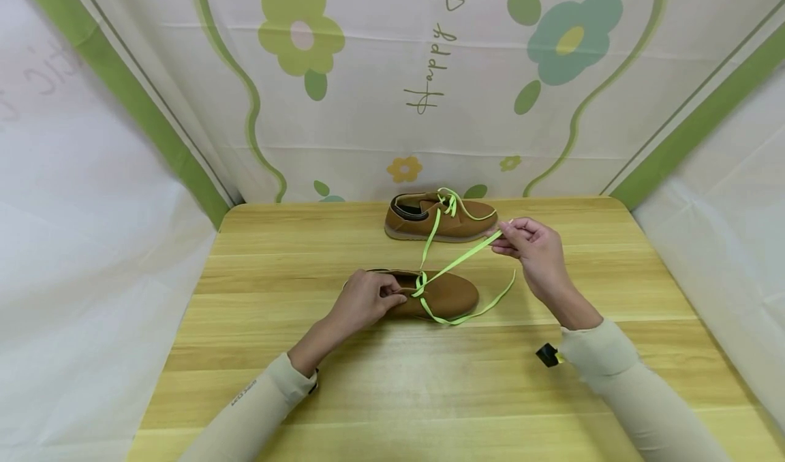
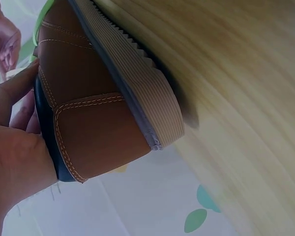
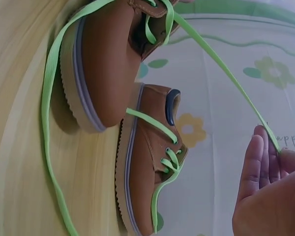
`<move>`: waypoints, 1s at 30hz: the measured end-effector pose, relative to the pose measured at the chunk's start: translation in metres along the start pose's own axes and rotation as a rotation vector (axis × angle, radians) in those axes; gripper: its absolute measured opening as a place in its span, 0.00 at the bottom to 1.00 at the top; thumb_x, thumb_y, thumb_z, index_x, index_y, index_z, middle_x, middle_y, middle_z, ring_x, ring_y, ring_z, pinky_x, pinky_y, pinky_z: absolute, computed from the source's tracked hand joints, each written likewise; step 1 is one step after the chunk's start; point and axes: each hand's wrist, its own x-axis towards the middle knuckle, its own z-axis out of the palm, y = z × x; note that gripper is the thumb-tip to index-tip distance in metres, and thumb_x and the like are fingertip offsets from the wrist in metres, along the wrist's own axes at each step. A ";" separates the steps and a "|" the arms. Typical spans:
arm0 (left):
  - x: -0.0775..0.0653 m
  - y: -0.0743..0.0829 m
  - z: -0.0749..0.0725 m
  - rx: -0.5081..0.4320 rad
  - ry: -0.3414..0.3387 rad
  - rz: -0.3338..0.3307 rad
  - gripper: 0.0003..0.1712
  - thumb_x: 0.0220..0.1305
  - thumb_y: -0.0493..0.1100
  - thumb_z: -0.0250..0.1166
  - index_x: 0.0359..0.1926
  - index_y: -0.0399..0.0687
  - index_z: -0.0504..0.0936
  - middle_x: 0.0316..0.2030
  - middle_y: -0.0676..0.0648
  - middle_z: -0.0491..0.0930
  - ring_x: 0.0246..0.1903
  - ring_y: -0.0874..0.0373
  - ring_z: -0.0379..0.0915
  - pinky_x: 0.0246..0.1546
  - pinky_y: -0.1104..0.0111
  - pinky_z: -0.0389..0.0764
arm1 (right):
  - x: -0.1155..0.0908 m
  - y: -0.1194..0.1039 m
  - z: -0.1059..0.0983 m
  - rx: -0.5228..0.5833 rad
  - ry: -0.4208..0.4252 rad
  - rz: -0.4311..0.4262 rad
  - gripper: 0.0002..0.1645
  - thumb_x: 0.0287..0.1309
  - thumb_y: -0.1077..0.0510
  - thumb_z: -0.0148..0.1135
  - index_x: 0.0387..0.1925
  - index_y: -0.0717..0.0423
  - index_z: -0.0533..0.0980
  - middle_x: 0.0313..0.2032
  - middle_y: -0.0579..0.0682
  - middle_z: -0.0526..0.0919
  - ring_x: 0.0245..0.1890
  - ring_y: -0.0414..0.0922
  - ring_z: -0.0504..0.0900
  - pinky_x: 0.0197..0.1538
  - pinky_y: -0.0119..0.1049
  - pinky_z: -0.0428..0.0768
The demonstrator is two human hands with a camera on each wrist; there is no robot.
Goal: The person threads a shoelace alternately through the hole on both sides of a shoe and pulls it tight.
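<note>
A brown shoe (image 1: 450,294) stands on the table, toe to the right, with a neon green lace (image 1: 461,258) through its front eyelets. My left hand (image 1: 365,300) is at the shoe's opening, thumb and fingers pinching the edge by the eyelets. In the left wrist view the heel (image 2: 96,140) shows close beside that hand. Out to the upper right, my right hand (image 1: 537,256) pinches one lace end between thumb and fingers, and this length runs taut from the shoe. The lace's other end (image 1: 490,305) lies loose on the table, curving past the toe.
Behind, near the table's back edge, a second brown shoe (image 1: 456,225) has its green lace threaded, ends hanging loose. A small black object (image 1: 548,355) shows beside the right sleeve. A flower-printed white curtain (image 1: 368,121) rises along the back of the wooden table (image 1: 257,353).
</note>
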 end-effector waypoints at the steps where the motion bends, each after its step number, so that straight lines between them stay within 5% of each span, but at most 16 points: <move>1: 0.000 0.000 0.000 0.006 0.001 -0.003 0.08 0.61 0.41 0.80 0.27 0.51 0.89 0.20 0.59 0.82 0.21 0.71 0.71 0.25 0.73 0.74 | 0.000 0.000 -0.003 0.005 0.002 0.004 0.06 0.75 0.66 0.62 0.38 0.62 0.81 0.35 0.52 0.92 0.34 0.42 0.92 0.42 0.34 0.88; 16: 0.001 0.001 0.001 0.063 0.020 -0.005 0.08 0.60 0.41 0.80 0.27 0.49 0.90 0.22 0.57 0.83 0.20 0.70 0.70 0.24 0.74 0.73 | 0.004 0.006 -0.031 0.006 0.074 0.073 0.08 0.72 0.63 0.65 0.39 0.66 0.80 0.34 0.51 0.92 0.33 0.42 0.92 0.42 0.34 0.88; 30: 0.004 0.002 0.000 0.084 0.005 -0.031 0.07 0.60 0.43 0.80 0.27 0.49 0.91 0.21 0.58 0.83 0.20 0.68 0.71 0.24 0.73 0.72 | 0.008 -0.005 -0.037 0.025 0.146 0.044 0.07 0.70 0.64 0.67 0.39 0.67 0.80 0.32 0.52 0.91 0.32 0.43 0.92 0.41 0.34 0.88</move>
